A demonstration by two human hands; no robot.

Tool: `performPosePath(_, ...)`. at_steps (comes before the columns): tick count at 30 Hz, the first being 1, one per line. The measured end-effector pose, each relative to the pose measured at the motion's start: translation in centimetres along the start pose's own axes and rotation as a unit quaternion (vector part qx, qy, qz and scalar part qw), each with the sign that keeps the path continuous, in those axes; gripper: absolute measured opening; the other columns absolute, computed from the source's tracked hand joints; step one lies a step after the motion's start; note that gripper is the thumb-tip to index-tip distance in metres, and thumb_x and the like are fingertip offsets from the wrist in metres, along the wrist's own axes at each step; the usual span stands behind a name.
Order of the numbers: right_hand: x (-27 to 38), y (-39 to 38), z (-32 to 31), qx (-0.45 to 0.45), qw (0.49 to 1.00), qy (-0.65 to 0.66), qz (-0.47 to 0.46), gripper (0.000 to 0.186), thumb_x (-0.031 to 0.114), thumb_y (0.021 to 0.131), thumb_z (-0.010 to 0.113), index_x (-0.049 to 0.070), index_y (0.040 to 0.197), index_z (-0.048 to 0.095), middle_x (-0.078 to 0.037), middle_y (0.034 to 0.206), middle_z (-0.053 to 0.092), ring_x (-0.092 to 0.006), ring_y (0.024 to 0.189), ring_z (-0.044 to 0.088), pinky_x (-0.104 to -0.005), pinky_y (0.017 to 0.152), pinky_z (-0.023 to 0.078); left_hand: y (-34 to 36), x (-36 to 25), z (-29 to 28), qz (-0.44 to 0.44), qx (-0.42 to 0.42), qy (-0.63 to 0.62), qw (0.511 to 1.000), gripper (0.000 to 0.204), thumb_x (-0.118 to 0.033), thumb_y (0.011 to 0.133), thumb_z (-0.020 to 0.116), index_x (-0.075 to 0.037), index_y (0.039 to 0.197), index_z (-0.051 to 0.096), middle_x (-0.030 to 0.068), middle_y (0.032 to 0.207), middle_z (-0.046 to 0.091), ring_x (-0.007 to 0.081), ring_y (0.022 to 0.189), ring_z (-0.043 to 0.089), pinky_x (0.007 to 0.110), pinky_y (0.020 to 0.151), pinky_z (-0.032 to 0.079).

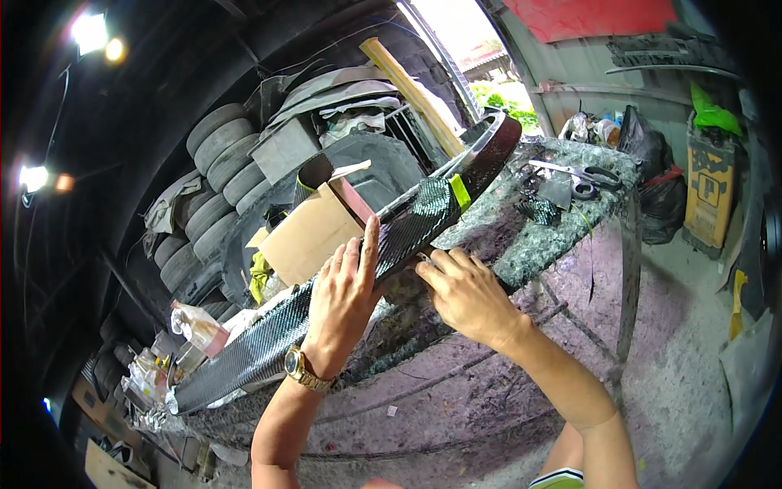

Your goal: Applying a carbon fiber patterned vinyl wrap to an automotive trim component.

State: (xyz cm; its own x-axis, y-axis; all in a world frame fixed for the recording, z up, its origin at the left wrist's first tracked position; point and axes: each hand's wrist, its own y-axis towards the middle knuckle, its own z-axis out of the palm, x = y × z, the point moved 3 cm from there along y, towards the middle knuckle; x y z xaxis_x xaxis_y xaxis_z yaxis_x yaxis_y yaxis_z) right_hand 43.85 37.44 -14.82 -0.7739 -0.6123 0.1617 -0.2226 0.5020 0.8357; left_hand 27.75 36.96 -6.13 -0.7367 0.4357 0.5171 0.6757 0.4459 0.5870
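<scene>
The long black strip [414,226] lies under the flat left grip [344,287], fingers straight. The right grip [466,292] curls at the strip's near edge; I can't tell if it's pinching.

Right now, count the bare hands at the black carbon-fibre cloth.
2: the left hand lies on the carbon-fibre cloth; the right hand is at its near edge.

The head view comes from the left of two side-by-side, head-worn fisheye cameras. It faces forward and down across the workbench [533,236], with the left hand [345,279] and right hand [466,292] near the lens and the stacked tires [232,165] well beyond.
</scene>
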Motion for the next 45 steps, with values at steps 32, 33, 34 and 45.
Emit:
performPosePath(32,0.8,0.2,1.3,0.035,0.998,-0.048,0.011,0.036,0.019,0.09,0.06,0.003,0.122,0.063,-0.014,0.099,0.063,-0.0284,0.101,0.057,-0.0474,0.097,0.041,-0.6,-0.2,1.1,0.004,0.002,0.023,1.0,0.1,-0.021,0.075,0.079,-0.005,0.155,0.021,0.0213,0.127,0.057,0.0338,0.115,0.058,0.042,0.098,0.047)
performPosePath(33,0.8,0.1,1.3,0.035,0.998,-0.05,0.013,0.036,0.019,0.09,0.06,0.003,0.122,0.063,-0.014,0.099,0.063,-0.0284,0.101,0.057,-0.0474,0.097,0.041,-0.7,-0.2,1.3,0.001,0.009,0.014,1.0,0.103,-0.019,0.073,0.081,-0.007,0.156,0.02,0.0217,0.128,0.055,0.0334,0.116,0.057,0.042,0.1,0.046)
performPosePath(34,0.8,0.0,1.3,0.027,0.998,-0.05,0.011,0.035,0.02,0.09,0.06,0.004,0.12,0.065,-0.015,0.099,0.064,-0.0289,0.101,0.058,-0.0485,0.099,0.04,-0.7,-0.3,1.4,0.003,0.007,0.011,1.0,0.103,-0.019,0.073,0.081,-0.007,0.156,0.02,0.0217,0.128,0.055,0.0334,0.116,0.057,0.042,0.1,0.046)
performPosePath(45,0.6,-1.9,-1.6,-0.023,0.999,-0.015,0.031,0.03,0.025,0.093,0.059,0.005,0.115,0.066,-0.018,0.11,0.068,-0.0295,0.111,0.061,-0.0539,0.113,0.03,-1.1,-1.1,1.7,-0.007,0.013,0.021,1.0,0.102,-0.014,0.072,0.081,-0.008,0.155,0.023,0.0215,0.131,0.055,0.0364,0.117,0.057,0.044,0.1,0.047)
